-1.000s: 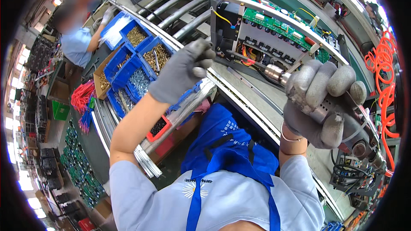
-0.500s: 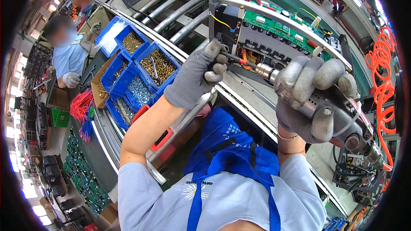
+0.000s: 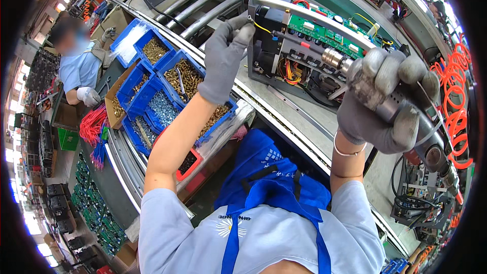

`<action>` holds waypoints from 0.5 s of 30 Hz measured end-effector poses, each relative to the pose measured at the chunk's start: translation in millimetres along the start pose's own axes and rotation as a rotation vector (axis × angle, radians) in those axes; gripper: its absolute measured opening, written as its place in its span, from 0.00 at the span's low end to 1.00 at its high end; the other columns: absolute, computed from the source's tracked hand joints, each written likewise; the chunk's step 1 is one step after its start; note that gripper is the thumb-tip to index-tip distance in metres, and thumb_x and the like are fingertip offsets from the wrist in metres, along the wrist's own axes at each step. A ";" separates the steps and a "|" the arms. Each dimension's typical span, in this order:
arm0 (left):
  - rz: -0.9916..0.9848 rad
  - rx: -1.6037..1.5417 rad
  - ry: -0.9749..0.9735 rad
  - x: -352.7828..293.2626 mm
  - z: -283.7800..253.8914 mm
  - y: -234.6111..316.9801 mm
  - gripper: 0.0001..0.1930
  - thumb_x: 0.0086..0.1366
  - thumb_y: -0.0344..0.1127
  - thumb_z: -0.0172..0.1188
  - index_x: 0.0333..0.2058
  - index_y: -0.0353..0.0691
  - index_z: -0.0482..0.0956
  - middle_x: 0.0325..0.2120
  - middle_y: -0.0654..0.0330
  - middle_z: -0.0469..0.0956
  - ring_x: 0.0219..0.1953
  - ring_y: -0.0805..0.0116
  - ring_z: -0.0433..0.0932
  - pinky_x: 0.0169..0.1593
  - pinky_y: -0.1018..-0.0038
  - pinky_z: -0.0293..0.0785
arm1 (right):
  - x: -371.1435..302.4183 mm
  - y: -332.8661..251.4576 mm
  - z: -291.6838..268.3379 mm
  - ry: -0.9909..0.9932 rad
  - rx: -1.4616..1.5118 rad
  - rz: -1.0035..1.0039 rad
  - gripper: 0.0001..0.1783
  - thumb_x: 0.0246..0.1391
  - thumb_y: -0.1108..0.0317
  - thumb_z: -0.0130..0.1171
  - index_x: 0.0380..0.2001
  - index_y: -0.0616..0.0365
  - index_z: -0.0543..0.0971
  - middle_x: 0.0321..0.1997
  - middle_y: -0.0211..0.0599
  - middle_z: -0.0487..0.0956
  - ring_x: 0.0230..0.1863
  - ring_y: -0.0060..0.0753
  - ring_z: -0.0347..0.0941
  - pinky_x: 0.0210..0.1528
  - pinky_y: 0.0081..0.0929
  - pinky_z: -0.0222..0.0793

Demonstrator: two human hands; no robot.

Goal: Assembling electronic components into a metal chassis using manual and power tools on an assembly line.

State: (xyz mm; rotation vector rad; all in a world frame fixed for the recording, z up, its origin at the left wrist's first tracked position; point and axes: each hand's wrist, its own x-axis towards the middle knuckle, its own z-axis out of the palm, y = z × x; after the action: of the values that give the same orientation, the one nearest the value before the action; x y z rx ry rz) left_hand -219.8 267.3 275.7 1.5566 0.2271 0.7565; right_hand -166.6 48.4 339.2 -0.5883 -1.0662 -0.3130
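Observation:
My gloved right hand (image 3: 385, 96) is wrapped round a pistol-less, straight air screwdriver (image 3: 428, 147). Its chuck (image 3: 335, 58) and long dark bit point left, with a red band on the bit. The bit's tip is beside the black end panel of an open electronic chassis (image 3: 269, 63). At that panel's upper left corner, my gloved left hand (image 3: 225, 53) has its fingers closed at the ring end of a yellow wire (image 3: 261, 28). Those fingertips partly hide the hold. A green circuit board (image 3: 324, 30) lies along the top of the chassis, behind a pale metal bar.
Blue bins of brass screws (image 3: 182, 78) and silver screws (image 3: 163, 107) stand left, by a red bin (image 3: 190, 165). Metal rollers (image 3: 213, 5) lie beyond. A coiled orange air hose (image 3: 456, 111) hangs right. A co-worker (image 3: 78, 66) is at far left.
My left hand has left the screwdriver bit and moved up and left to the yellow wire's end. My right hand has shifted the screwdriver slightly right, its bit now higher against the chassis.

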 end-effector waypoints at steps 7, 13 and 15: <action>0.078 0.152 -0.033 33.7 23.1 -5.0 0.10 0.58 0.36 0.68 0.33 0.35 0.85 0.16 0.71 0.74 0.19 0.85 0.67 0.24 0.84 0.66 | 25.8 27.6 0.3 -0.136 0.006 -0.189 0.26 0.54 0.62 0.46 0.57 0.54 0.72 0.50 0.42 0.77 0.32 0.31 0.67 0.31 0.34 0.66; 0.100 0.231 0.009 35.5 28.8 -1.1 0.11 0.56 0.38 0.70 0.28 0.36 0.85 0.16 0.65 0.78 0.18 0.82 0.71 0.23 0.81 0.68 | 21.9 40.3 12.1 0.052 -0.608 -0.203 0.26 0.52 0.69 0.43 0.56 0.61 0.69 0.46 0.50 0.78 0.33 0.37 0.73 0.40 0.50 0.75; 0.116 0.252 0.013 34.5 30.2 -0.1 0.11 0.56 0.39 0.70 0.28 0.36 0.85 0.15 0.64 0.79 0.18 0.81 0.72 0.23 0.80 0.68 | 29.7 52.1 8.0 -0.038 -0.035 -0.188 0.26 0.51 0.70 0.43 0.56 0.61 0.69 0.46 0.51 0.78 0.33 0.37 0.73 0.40 0.50 0.75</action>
State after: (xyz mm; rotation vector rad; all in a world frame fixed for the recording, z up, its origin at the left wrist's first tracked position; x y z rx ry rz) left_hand -176.0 262.2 288.2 1.8155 0.2506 0.8548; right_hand -132.2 96.3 352.7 -0.5283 -1.1570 -0.4867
